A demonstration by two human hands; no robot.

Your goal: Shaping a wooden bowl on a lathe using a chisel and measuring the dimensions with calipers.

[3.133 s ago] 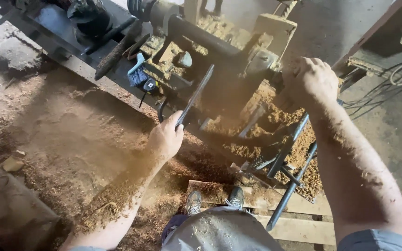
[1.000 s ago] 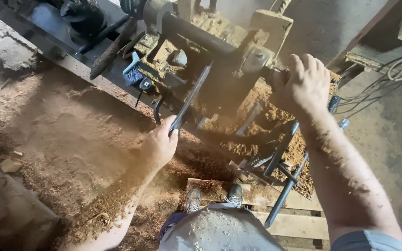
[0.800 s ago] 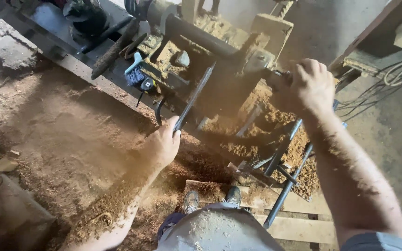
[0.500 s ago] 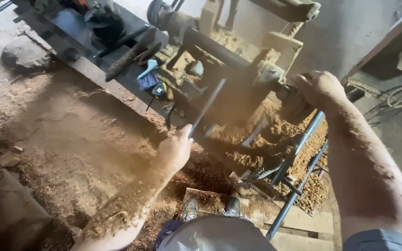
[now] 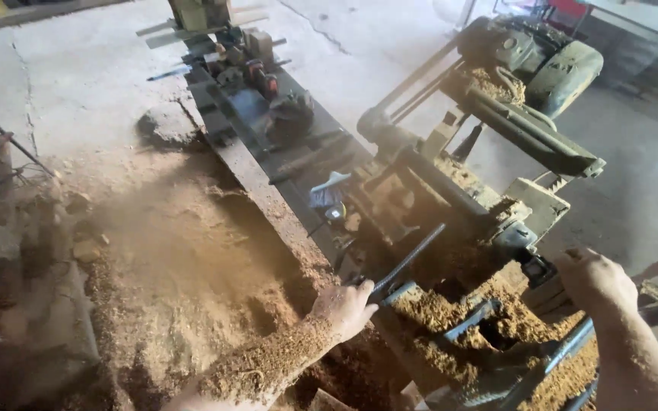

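left hand (image 5: 346,306) is wrapped around the near end of a long metal bar (image 5: 409,261), fingers curled shut on it, the bar slanting up into the sawdust-caked lathe (image 5: 451,205), while sawdust (image 5: 192,259) lies heaped on the floor just left of the long machine bed (image 5: 268,152). right hand (image 5: 592,278) is closed in a fist at the lathe's near right end beside a blue-grey lever (image 5: 565,350), though what it grips i cannot tell. a motor (image 5: 550,61) sits at the far end, small tools (image 5: 245,65) crowd the bed's far part, no containers to speak of.
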